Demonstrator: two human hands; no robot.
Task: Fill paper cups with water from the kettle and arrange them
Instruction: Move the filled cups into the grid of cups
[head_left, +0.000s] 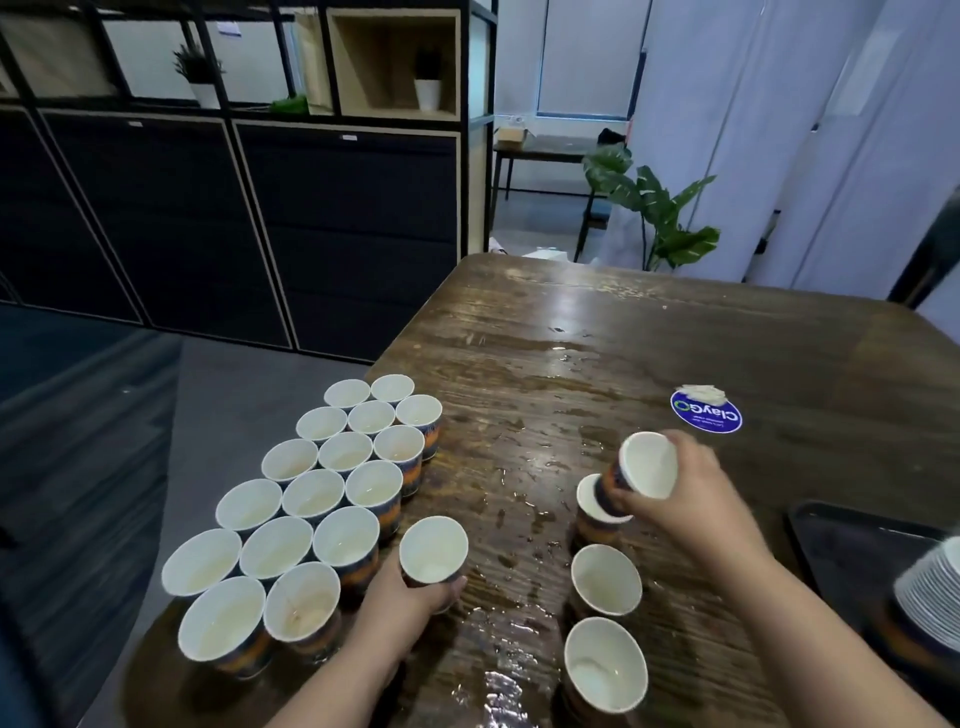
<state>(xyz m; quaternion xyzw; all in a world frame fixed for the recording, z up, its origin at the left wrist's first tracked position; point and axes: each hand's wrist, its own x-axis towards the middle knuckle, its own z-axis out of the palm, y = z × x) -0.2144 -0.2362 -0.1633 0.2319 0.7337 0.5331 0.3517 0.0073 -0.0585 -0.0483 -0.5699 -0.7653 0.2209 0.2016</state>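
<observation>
Several paper cups (311, 493) with water in them stand packed in rows along the left edge of the wet wooden table (597, 322). My left hand (400, 608) grips one more cup (434, 552) standing just right of those rows. My right hand (691, 499) holds a tilted cup (647, 470) above another upright cup (592, 512). Two cups (605, 579) (605, 662) stand in a line below it. No kettle is in view.
A blue round sticker (705, 413) with a crumpled wrapper lies on the table further back. A dark tray (852, 551) and a stack of cups lying sideways (930, 597) are at the right edge. Water puddles (509, 519) cover the table's middle.
</observation>
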